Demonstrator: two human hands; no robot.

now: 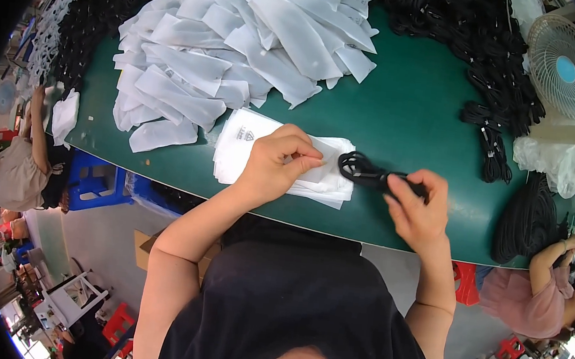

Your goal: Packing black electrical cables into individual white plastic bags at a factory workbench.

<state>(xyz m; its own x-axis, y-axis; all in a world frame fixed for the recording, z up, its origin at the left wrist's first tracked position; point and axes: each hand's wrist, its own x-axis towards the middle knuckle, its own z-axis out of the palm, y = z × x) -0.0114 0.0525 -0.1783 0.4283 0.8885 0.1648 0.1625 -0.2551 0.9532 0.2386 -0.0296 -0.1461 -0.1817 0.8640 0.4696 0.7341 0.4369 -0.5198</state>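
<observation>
My left hand (pixel 277 162) pinches the edge of a white bag at the top of a flat stack of white bags (pixel 239 143). That bag's mouth faces right. From the right, my right hand (pixel 421 206) grips a coiled black cable (pixel 367 170) bundled lengthwise. The cable's looped end lies over the right edge of the stack, close to the bag's mouth. My right fingers wrap round the cable's other end and hide part of it.
Behind the stack rises a large heap of filled white bags (pixel 211 38). Bundled black cables (pixel 493 127) are piled at the far right, near a fan (pixel 564 67). A thick black cable coil (pixel 527 222) lies at the green table's (pixel 423 89) right edge. Co-workers sit at both sides.
</observation>
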